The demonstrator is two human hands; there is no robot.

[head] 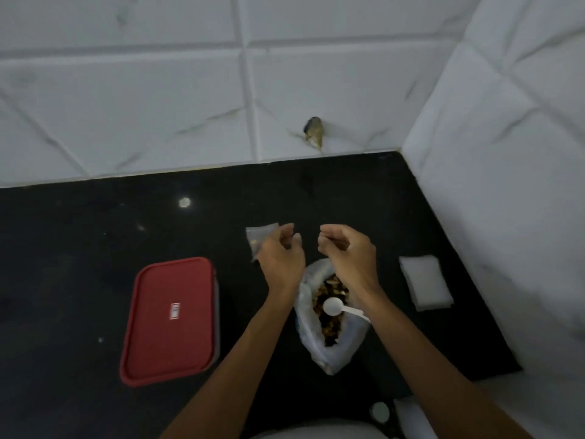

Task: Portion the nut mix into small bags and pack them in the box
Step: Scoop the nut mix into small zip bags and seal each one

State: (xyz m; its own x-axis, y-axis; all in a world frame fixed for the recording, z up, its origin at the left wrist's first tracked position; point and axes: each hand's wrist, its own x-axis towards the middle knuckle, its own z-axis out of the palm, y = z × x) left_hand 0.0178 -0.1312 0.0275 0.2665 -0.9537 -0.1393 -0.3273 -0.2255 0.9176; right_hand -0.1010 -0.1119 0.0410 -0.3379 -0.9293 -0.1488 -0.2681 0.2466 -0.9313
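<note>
Nearest edge: one small white round object lies on the black bench close to your body; what it is, I cannot tell.
Nut supply: one large clear plastic bag of nut mix lies open between your forearms, and much mix is left in it.
Scoop: one white plastic spoon rests on the nuts in this bag, and no hand holds it.
Box: one rectangular plastic box with a red lid stands to your left, well apart from the large bag. The lid is on, so you cannot see if any portion is inside.
Empty bags: one stack of small white bags waits to your right. How many are in it cannot be counted.
Portion in work: one small clear bag is above the bench beyond the large bag, and a few nuts show inside it.
Left hand: it pinches this small bag with curled fingers.
Right hand: its fingers are curled, just beside the left hand. If they hold something, I cannot tell.
Done, as I judge: only this one portion is filled or partly filled. No finished portion lies on the bench.
Left to do: closing this bag, filling more from the stack, opening the box, packing.
Far side: a white tiled wall with one dark hole.
</note>
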